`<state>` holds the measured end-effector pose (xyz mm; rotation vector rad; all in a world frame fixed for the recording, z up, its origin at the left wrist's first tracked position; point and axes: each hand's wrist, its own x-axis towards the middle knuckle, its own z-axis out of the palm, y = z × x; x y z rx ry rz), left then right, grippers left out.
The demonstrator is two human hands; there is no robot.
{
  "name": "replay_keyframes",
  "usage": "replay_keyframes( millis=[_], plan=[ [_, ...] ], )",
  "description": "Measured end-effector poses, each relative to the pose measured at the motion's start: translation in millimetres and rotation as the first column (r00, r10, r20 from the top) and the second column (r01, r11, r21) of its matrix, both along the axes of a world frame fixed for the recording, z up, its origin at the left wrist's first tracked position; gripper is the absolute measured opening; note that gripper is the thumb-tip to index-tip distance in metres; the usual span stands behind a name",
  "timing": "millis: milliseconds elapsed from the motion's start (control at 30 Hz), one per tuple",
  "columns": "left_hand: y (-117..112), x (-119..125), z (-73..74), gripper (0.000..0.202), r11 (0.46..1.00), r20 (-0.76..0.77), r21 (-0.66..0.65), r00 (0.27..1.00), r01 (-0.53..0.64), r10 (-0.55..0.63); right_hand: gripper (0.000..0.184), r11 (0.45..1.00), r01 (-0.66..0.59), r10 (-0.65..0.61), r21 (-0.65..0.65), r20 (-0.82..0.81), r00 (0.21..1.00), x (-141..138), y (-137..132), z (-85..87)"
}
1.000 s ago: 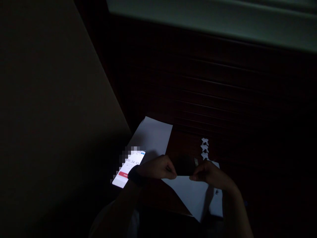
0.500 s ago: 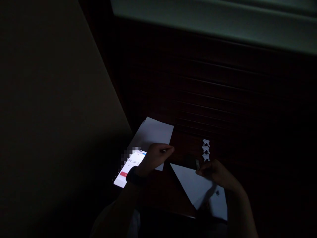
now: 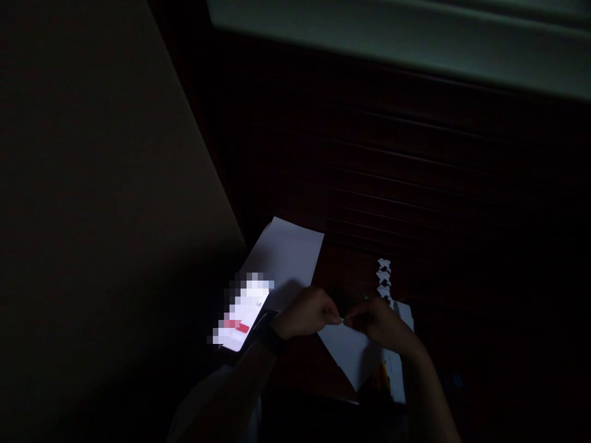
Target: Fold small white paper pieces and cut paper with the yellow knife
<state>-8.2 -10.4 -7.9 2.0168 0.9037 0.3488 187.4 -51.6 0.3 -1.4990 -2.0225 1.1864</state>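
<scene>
Both my hands meet over a folded white sheet of paper (image 3: 353,357) near the table's front edge. With thumb and fingers, my left hand (image 3: 311,312) pinches a small white bit of paper at the sheet's upper edge. My right hand (image 3: 381,323) is also closed in a pinch, its fingertips almost touching the left ones at the same spot. Its palm and wrist cover part of the sheet. A pale strip of paper (image 3: 396,375) shows beside the right forearm. Darkness hides the finer folds.
A lit phone (image 3: 237,332) lies left of my left wrist. Behind it are flat white sheets (image 3: 295,249). Small folded paper pieces (image 3: 383,277) stand in a row beyond my right hand. A dark slatted panel (image 3: 378,160) rises behind the dark table (image 3: 305,369).
My left hand has moved right and down from above the table to the sheet. My right hand has shifted left to meet it. The sheet's right side has changed shape.
</scene>
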Motion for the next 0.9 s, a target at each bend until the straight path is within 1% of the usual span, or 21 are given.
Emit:
replay_keyframes(
  millis=[100, 267, 400, 500, 600, 700, 833, 867, 900],
  plan=[
    [1.6, -3.5, 1.2, 0.015, 1.000, 0.001, -0.020, 1.000, -0.001, 0.001, 0.017, 0.999, 0.022, -0.022, -0.038, -0.012, 1.000, 3.5, -1.1, 2.2],
    [8.2, -14.7, 3.5, 0.013, 0.999, -0.030, -0.001, 0.998, -0.050, 0.050, 0.016, 0.993, 0.059, -0.055, -0.100, 0.048, 0.997, 24.8, -4.0, 3.3],
    [12.6, -24.4, 5.8, 0.014, 0.994, -0.079, 0.008, 0.991, -0.105, 0.105, 0.016, 0.989, 0.101, -0.093, -0.104, 0.083, 0.992, 39.0, -4.9, 1.1],
    [14.1, -29.7, 3.6, 0.016, 0.991, -0.084, -0.009, 0.987, -0.137, 0.136, 0.019, 0.990, 0.102, -0.094, -0.102, 0.082, 0.992, 44.4, -5.4, -0.8],
    [15.6, -33.8, -0.4, 0.018, 0.986, -0.094, -0.020, 0.982, -0.164, 0.162, 0.019, 0.992, 0.095, -0.087, -0.087, 0.090, 0.992, 50.6, -5.9, -3.2],
    [18.2, -37.5, -2.9, 0.018, 0.983, -0.079, -0.039, 0.981, -0.180, 0.177, 0.019, 0.990, 0.124, -0.118, -0.061, 0.090, 0.989, 57.9, -4.5, -5.4],
    [21.3, -40.0, -1.7, 0.019, 0.981, -0.036, -0.065, 0.983, -0.182, 0.180, 0.022, 0.973, 0.229, -0.229, 0.009, -0.019, 0.973, 57.7, 0.4, -4.3],
    [21.6, -40.0, -0.7, 0.020, 0.982, -0.025, -0.069, 0.984, -0.175, 0.174, 0.025, 0.965, 0.260, -0.257, 0.035, -0.059, 0.965, 55.1, 1.5, -3.7],
    [21.7, -39.8, 0.6, 0.020, 0.984, -0.015, -0.072, 0.986, -0.166, 0.165, 0.033, 0.957, 0.286, -0.280, 0.057, -0.097, 0.955, 51.8, 2.4, -3.3]
  ],
)
